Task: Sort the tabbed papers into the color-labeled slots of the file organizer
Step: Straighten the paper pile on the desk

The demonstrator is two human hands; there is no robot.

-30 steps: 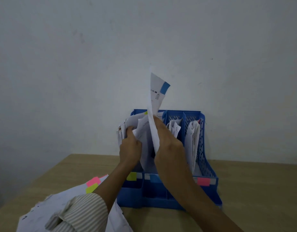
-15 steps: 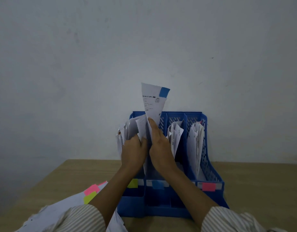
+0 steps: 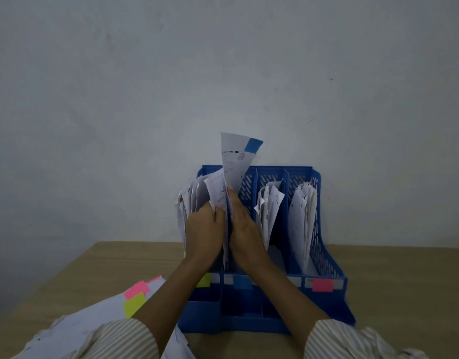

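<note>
- A plain pale wall (image 3: 145, 99), faintly scuffed, rises straight behind a light wooden tabletop (image 3: 404, 281).
- The blue file organizer (image 3: 324, 255) stands on the tabletop, its back near the wall, with yellow, blue and pink labels along its front.
- Both hands are in at its left slots: the left hand (image 3: 203, 229) grips a sheaf of white sheets, and the right hand (image 3: 245, 229) lies just beside it, fingers straight against a paper with a blue tab (image 3: 233, 161) that stands up above the rim.
- A loose pile of papers (image 3: 93, 322) with pink and yellow tabs lies at the near left, under a striped sleeve.
</note>
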